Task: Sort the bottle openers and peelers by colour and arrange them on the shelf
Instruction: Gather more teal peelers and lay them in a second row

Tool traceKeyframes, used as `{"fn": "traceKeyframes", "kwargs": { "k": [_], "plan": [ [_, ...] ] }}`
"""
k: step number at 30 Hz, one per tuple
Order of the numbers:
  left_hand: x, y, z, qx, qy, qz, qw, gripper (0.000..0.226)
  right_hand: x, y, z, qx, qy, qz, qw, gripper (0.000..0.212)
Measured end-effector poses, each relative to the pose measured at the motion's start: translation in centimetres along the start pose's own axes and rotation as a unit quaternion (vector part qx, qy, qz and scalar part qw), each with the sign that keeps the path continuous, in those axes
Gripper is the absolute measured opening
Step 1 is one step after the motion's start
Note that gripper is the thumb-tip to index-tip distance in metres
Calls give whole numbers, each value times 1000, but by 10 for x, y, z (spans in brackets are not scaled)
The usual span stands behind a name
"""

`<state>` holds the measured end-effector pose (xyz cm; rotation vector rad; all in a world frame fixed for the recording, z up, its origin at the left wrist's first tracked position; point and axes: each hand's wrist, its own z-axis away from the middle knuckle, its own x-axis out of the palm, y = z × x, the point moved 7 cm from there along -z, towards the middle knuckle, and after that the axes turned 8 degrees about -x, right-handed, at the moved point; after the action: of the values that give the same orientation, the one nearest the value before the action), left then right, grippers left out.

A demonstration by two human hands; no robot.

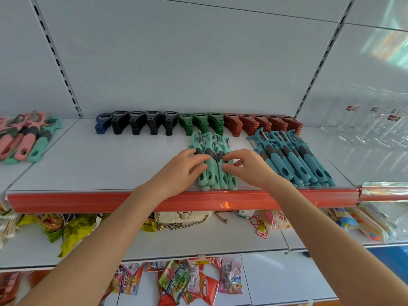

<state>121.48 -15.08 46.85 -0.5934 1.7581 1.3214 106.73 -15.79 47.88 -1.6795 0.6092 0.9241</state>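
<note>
Left hand (187,166) and right hand (245,166) meet near the front edge of the shelf (110,155). Along its back runs a row of openers (198,122): navy, black, green, red. Blue peelers (293,155) lie front right, apart from the mint peelers (212,180). Left fingers rest nearly straight across the mint ones; right thumb and forefinger pinch one handle.

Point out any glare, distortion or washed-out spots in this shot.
Head view: the wide-angle lens bows the red shelf edge and splays the slotted uprights; a bright glare spot sits on that edge below the mint peelers; coloured reflections streak the back panel at upper right; the clear glassware looks washed out; the lighting is even and the shadows soft.
</note>
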Motion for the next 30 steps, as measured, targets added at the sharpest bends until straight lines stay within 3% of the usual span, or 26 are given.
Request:
{"fn": "traceKeyframes", "kwargs": {
  "k": [5, 13, 16, 25, 30],
  "plan": [
    [-13, 3, 5, 12, 62, -9, 998, 37, -6, -1, -3, 0, 3, 17, 1000, 34],
    [-54, -9, 41, 15, 165, -97, 981, 34, -14, -42, -29, -79, 35, 49, 995, 36],
    [-73, -22, 65, -3, 188, -115, 976, 46, -2, -71, -42, -112, 31, 42, 992, 34],
    [-140, -108, 153, -118, 211, -169, 955, 69, 81, -196, -73, -212, -20, 7, 977, 32],
    [-183, -175, 212, -165, 214, -190, 944, 59, 150, -277, -86, -229, -52, -20, 972, 31]
  ]
}}
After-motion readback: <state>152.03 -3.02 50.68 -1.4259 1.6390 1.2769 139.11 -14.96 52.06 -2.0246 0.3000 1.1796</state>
